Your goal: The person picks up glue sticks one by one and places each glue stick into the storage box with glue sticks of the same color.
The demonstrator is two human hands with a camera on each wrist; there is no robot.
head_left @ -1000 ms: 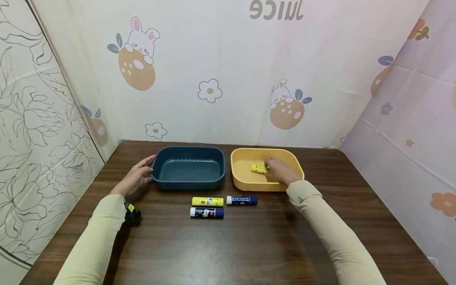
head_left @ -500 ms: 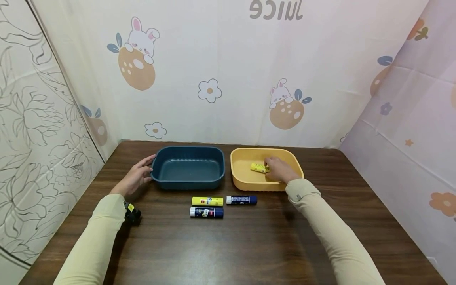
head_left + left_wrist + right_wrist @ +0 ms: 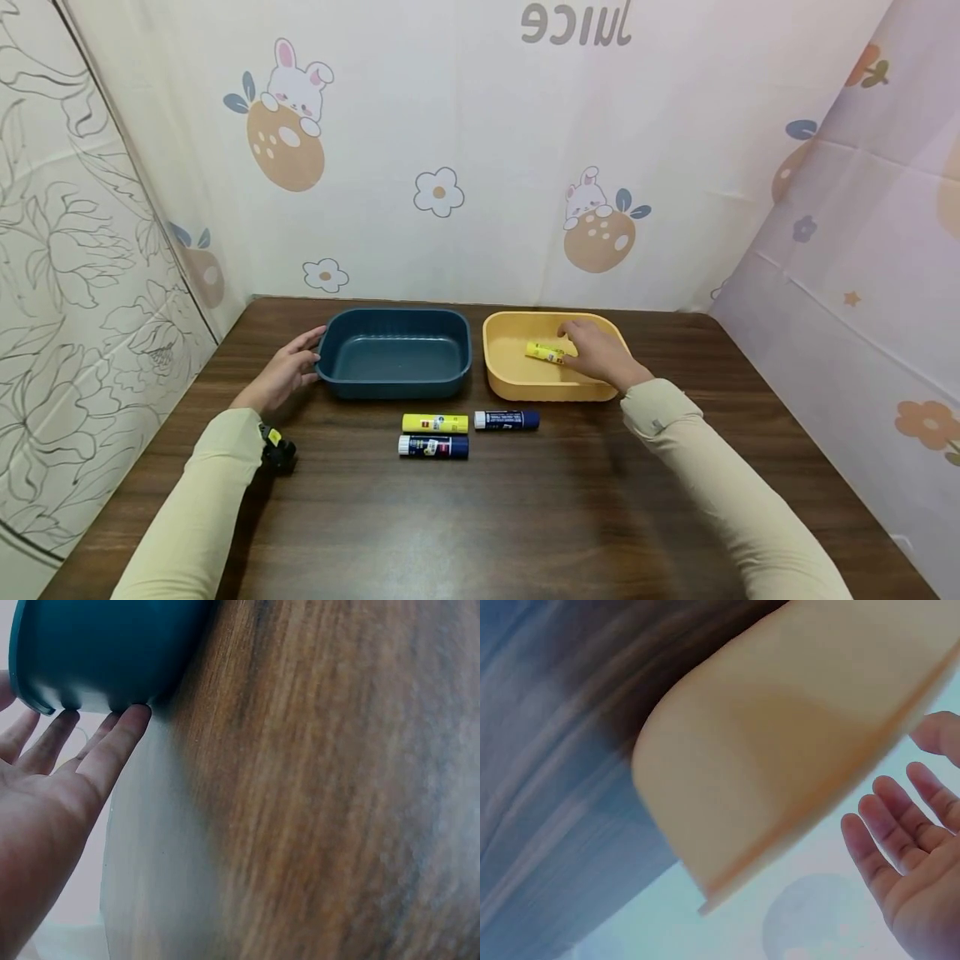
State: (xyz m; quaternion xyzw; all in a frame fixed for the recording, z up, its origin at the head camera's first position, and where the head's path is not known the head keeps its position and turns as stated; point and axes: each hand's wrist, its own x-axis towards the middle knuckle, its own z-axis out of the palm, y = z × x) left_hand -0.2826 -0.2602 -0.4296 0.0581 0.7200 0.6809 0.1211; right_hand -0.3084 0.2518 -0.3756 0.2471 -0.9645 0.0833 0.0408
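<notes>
My left hand rests its fairly straight fingertips against the left end of the dark blue plastic basket; the left wrist view shows the fingers touching its outer wall. Inside the yellow basket lies a yellow glue stick. Over that basket's right part is my right hand, fingers loosely spread beside the glue stick's right end. In the right wrist view the right hand shows relaxed fingers beyond the basket's rim, with nothing between them.
In front of the baskets, a yellow glue stick lies just behind a navy one with a white cap. Another navy glue stick lies to their right. A patterned curtain hangs behind the wooden table.
My right hand has let go of the yellow glue stick in the yellow basket, its fingers parting and drawing slightly right. My left hand stays at the blue basket.
</notes>
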